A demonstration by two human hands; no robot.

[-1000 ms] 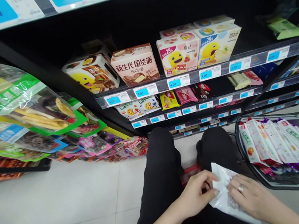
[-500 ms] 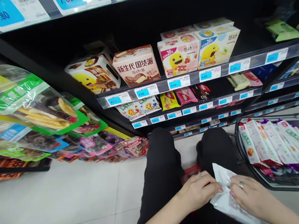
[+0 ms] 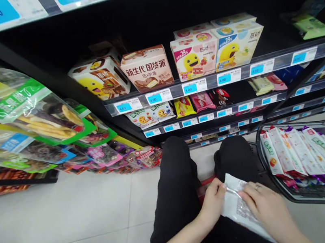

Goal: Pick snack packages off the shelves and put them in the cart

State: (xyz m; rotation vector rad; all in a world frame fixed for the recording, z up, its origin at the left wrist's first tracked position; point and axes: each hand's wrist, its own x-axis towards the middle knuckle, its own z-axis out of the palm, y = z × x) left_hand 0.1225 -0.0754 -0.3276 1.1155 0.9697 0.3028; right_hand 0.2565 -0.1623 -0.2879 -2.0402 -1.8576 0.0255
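Over my lap I hold a white snack packet (image 3: 235, 204) with its printed back side up. The fingers of my left hand (image 3: 213, 204) pinch its left edge near the top. My right hand (image 3: 267, 207) grips the opposite side, thumb resting on the face of the packet. A raised seam runs between the two thumbs. To the right stands a dark basket (image 3: 314, 205) holding several snack packets (image 3: 321, 149), mostly white with red or purple ends.
Ahead, a black shelf unit carries snack boxes (image 3: 146, 69) on one level and small packets (image 3: 184, 107) on the level below. Hanging bags of dried fruit (image 3: 46, 111) line the left side. Pale floor tiles (image 3: 81, 216) lie beneath.
My left hand has shifted slightly left and up, its fingers now pinching the packet's edge. The right thumb lies flatter along the packet, and a straight seam shows between the hands.
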